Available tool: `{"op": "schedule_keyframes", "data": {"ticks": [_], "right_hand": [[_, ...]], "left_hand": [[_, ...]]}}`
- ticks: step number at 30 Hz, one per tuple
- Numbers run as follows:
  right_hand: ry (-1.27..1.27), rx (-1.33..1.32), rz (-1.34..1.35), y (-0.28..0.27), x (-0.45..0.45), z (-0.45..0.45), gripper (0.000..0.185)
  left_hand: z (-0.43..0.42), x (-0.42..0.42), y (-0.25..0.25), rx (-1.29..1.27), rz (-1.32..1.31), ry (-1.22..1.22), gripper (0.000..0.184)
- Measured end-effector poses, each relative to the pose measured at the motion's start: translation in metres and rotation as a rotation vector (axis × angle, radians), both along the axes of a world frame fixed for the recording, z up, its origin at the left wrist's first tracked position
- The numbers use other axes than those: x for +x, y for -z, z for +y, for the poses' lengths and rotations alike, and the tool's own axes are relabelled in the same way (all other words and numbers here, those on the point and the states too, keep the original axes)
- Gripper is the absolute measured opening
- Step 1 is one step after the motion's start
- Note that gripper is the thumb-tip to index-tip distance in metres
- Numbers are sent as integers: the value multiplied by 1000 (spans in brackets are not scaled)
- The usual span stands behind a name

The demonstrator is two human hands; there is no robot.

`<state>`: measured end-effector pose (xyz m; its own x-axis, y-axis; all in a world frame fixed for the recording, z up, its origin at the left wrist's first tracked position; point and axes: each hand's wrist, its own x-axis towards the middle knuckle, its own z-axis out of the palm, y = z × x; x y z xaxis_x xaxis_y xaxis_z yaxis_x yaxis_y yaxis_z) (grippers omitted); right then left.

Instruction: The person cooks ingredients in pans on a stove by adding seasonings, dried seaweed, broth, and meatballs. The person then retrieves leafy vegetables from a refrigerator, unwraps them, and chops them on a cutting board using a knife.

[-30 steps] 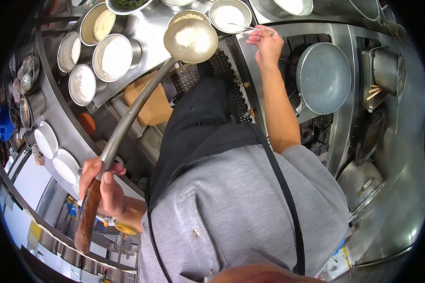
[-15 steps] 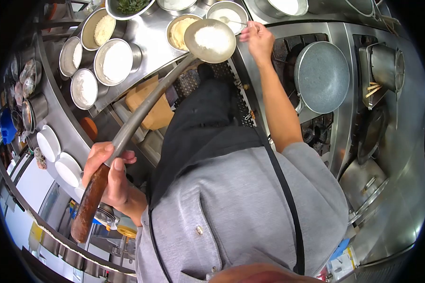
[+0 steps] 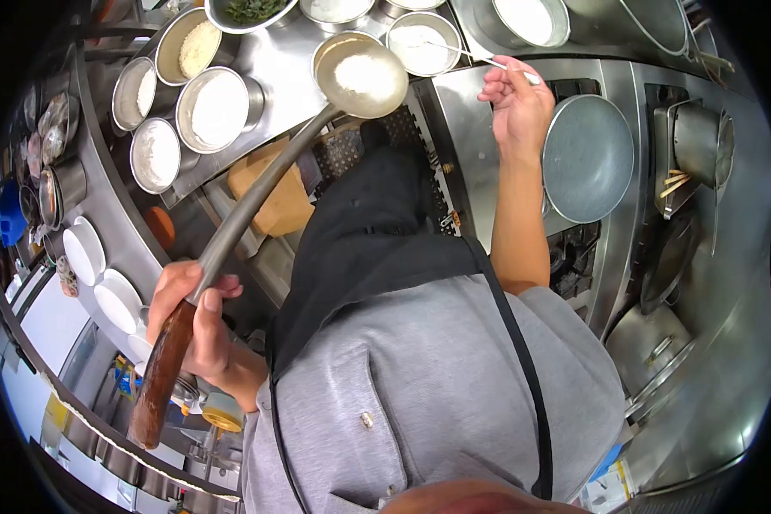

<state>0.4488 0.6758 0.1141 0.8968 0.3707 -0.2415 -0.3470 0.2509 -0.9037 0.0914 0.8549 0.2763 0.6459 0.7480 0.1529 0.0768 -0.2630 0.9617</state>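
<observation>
My left hand (image 3: 193, 321) is closed round a long ladle (image 3: 270, 182), near where the metal shaft meets the wooden grip. White powder (image 3: 364, 79) lies in the ladle's bowl, held over the counter's edge and partly covering a metal container behind it. My right hand (image 3: 520, 107), palm partly up, pinches a thin spoon (image 3: 487, 59) by its handle end. The spoon's other end is over or in a round metal container (image 3: 391, 36) of white powder. I cannot tell whether that end touches the powder.
Several metal containers, one (image 3: 253, 107) with white powder, stand on the steel counter (image 3: 274, 64). To the right, a large grey wok (image 3: 587, 158) sits on the stove, with a pot (image 3: 702, 141) beyond it. White bowls (image 3: 84, 248) stand at left.
My right hand has moved right and turned its palm up, with the spoon drawn along. The ladle's bowl has shifted slightly left, while its powder stays in it.
</observation>
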Motion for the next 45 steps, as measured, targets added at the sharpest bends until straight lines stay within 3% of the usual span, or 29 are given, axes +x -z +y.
{"op": "schedule_keyframes", "data": {"ticks": [4, 8, 14, 19, 26, 33, 35, 41, 45], "right_hand": [[-19, -82, -217, -15, 7, 44, 22], [-176, -37, -311, 27, 29, 115, 23], [-372, -408, -376, 82, 44, 187, 22], [-402, -376, -216, 82, 38, 197, 19], [-306, -126, 57, 80, 62, 175, 17], [-317, -19, 20, -1, 61, 137, 20], [-284, -86, -225, -10, 49, 145, 21], [-370, -303, -317, 75, 54, 198, 19], [-464, -381, -212, 83, 45, 203, 21]], "left_hand": [[2, 22, 5, 4, -3, 23, 29], [1, 27, 0, 17, -1, -27, 25], [-4, -4, -2, 42, -26, -230, 25], [-8, -24, -1, 46, 17, -328, 29], [-5, -14, 0, 40, 2, -378, 28], [4, 5, 7, 11, -72, -325, 27], [5, 11, 8, 6, -93, -301, 27], [2, 8, 3, 71, -58, -228, 29], [-7, -6, -5, 28, -40, -274, 30]]}}
